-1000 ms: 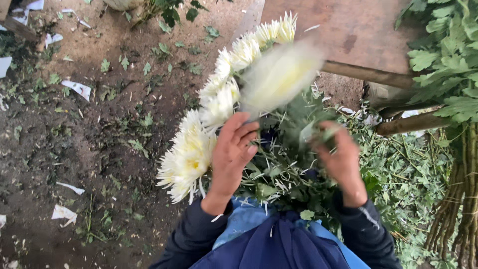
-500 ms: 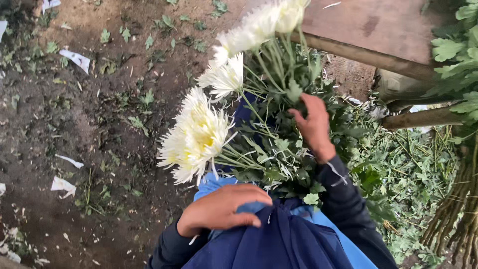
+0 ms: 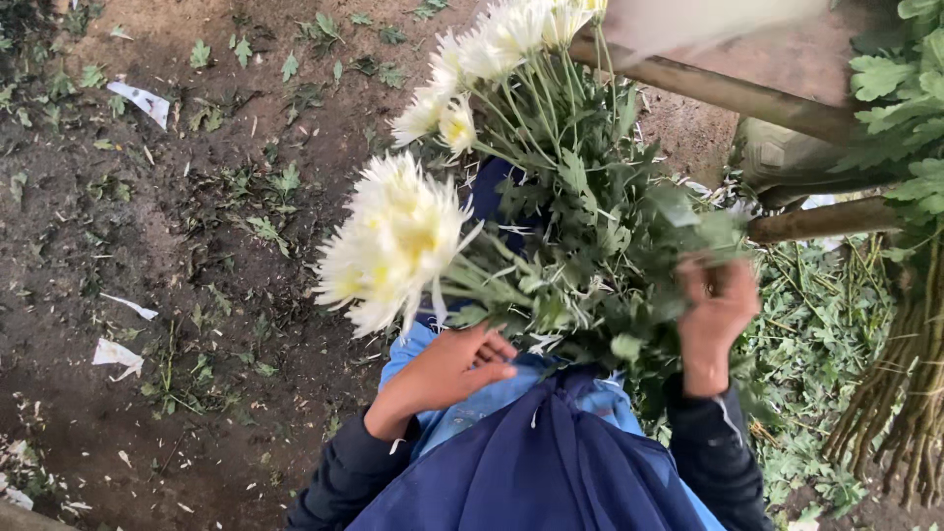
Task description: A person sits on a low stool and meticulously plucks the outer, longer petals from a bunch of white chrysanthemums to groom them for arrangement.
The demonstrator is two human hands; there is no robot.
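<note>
A bunch of white chrysanthemums (image 3: 398, 241) with yellow centres and leafy green stems (image 3: 590, 236) lies across my lap, with the blooms pointing up and left. My right hand (image 3: 716, 320) is closed around the stems at the right side of the bunch, partly hidden by leaves. My left hand (image 3: 447, 372) rests on the light blue cloth (image 3: 462, 413) over my lap, just below the stems. Its fingers are loose and it holds nothing. A dark blue apron (image 3: 551, 472) covers my front.
Bare brown soil (image 3: 147, 295) strewn with leaf scraps and bits of white paper (image 3: 116, 356) lies to the left. A wooden bench or table edge (image 3: 728, 93) stands at the upper right. Cut leaves litter the ground on the right, beside a stand of thick stems (image 3: 900, 393).
My left hand let go of the bunch and dropped to my lap. My right hand slid down and to the right along the stems while the bunch stayed across my lap.
</note>
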